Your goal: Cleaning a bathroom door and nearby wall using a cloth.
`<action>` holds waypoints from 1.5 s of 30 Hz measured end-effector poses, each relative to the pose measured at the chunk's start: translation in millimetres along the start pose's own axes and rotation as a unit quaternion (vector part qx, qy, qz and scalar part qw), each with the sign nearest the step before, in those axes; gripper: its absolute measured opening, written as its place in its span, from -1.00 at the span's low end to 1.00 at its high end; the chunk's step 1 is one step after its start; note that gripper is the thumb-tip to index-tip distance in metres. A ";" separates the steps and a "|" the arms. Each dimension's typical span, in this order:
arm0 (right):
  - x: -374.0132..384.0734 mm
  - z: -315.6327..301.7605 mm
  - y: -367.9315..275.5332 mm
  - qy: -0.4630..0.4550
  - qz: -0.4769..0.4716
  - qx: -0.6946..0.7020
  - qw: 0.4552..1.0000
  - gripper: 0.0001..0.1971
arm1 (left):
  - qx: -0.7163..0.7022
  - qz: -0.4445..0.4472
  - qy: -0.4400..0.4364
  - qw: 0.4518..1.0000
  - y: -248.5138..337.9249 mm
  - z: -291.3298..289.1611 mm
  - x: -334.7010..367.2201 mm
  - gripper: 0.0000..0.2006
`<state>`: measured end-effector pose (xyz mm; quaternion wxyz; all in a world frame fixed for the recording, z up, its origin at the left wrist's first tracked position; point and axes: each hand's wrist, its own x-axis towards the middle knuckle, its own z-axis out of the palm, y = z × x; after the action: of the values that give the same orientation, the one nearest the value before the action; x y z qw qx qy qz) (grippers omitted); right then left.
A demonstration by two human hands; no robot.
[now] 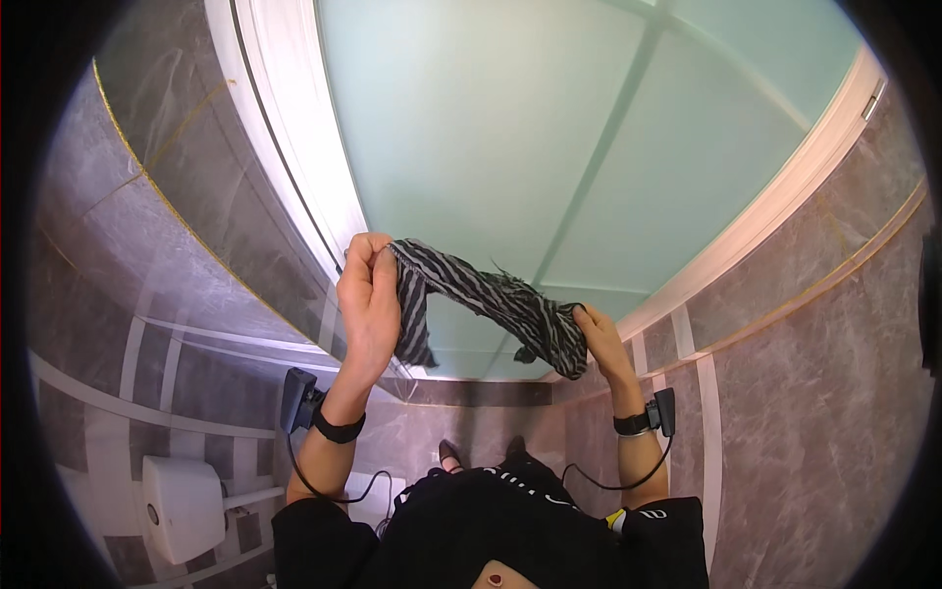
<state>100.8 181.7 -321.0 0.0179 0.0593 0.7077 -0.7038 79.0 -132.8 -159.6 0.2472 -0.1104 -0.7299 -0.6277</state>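
A thin scarf [481, 292] with wavy black and grey stripes and ragged edges is stretched between my two hands at chest height. My left hand [368, 299] pinches one upper corner between thumb and curled fingers, and a loose end hangs below it. At the other end, slightly lower, my right hand [605, 346] grips a bunched part of the cloth, its thumb on top. The middle is gathered into folds and slants down to the right. Some fingertips are hidden behind the fabric.
A frosted green glass door [471, 128] in a white frame [294, 108] stands right in front of me. Grey marble-tiled walls [805, 412] close in on both sides. A white wall-mounted box [183, 508] is at the lower left. Cables run from both wristbands.
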 end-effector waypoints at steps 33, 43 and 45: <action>-71.9 -12.3 -36.2 -0.056 -0.039 0.266 0.961 -0.70 | -0.249 -0.304 -0.099 0.914 -35.2 76.5 -99.8 -0.88; -67.2 -20.4 -19.2 0.072 -0.162 -0.203 0.963 -0.74 | -0.255 -0.288 -0.056 0.921 16.8 76.2 -111.4 -0.89; -72.0 -2.4 -34.7 -0.055 -0.144 -0.094 0.984 -0.72 | -0.279 -0.283 -0.058 0.916 26.2 88.0 -117.0 -0.90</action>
<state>168.6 179.8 -278.6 -0.0388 -0.0839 0.7699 -0.6314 171.7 -25.1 -203.3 -0.0242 0.0004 -0.5385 -0.8423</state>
